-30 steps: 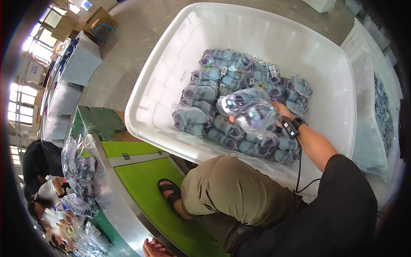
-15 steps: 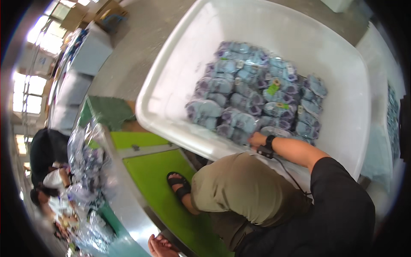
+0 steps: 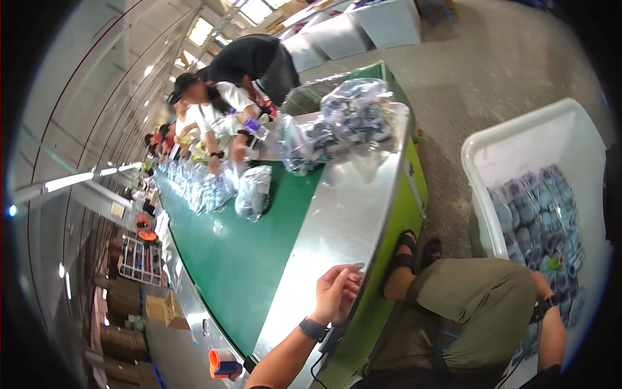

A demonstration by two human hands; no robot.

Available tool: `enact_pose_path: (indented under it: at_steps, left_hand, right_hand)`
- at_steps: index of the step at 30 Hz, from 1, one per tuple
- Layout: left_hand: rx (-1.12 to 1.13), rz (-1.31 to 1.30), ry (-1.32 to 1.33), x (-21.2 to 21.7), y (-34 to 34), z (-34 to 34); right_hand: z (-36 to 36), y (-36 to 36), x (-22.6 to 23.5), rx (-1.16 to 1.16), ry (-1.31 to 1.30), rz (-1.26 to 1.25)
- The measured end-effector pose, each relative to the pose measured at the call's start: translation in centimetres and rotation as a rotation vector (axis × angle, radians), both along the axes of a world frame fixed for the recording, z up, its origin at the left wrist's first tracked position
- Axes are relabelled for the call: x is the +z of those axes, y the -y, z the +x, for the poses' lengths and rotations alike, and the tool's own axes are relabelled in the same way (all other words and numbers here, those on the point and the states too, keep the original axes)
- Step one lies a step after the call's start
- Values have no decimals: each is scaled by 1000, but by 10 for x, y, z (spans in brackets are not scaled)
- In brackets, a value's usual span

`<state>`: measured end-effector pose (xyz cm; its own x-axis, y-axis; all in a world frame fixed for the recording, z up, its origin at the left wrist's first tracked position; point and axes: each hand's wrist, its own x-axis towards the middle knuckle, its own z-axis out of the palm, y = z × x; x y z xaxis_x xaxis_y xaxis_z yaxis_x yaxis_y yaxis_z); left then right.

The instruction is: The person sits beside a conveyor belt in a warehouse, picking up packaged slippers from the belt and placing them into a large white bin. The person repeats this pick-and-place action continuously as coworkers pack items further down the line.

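Note:
My left hand [image 3: 337, 293] is over the metal edge [image 3: 353, 214] of a green conveyor belt [image 3: 259, 253], its fingers curled together. Something small and grey shows at the fingertips, too small to name. Low on the right, my right hand [image 3: 541, 285] is beside my knee, at the near side of a white plastic bin [image 3: 483, 175]; its fingers are mostly hidden. Inside the bin lie rows of grey-blue, clear-wrapped bundles [image 3: 551, 220]. A large clear bag of similar grey items [image 3: 359, 120] sits at the belt's end.
Across the belt, people [image 3: 220, 107] handle clear bags [image 3: 207, 188]. An orange tape dispenser [image 3: 223, 364] is at the belt's near edge. White bins [image 3: 389, 26] line the back, and an open carton [image 3: 167, 310] stands at lower left.
My view has swung left from the bin to the conveyor. My right hand has drawn back from the bundles toward my knee. My left hand now shows fully above the metal edge.

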<state>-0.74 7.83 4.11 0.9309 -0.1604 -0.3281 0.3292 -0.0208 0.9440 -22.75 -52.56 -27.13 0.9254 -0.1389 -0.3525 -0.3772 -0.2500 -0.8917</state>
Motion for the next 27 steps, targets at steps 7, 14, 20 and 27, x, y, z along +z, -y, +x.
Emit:
enact_pose_path:
  at_steps: [7, 14, 20, 27]
  left_hand:
    - [-121, -194, -111, -9, -16, 6]
    - [-261, -290, -248, 0, -29, 18]
    - [-216, -273, -269, 8, -72, 27]
    - [-60, -64, -105, 27, -133, 77]
  right_hand:
    - [75, -55, 285, -628, 142, 608]
    - [121, -194, 417, -191, 418, 638]
    - [154, -296, 427, 145, 192, 898]
    - [190, -296, 365, 0, 19, 909]
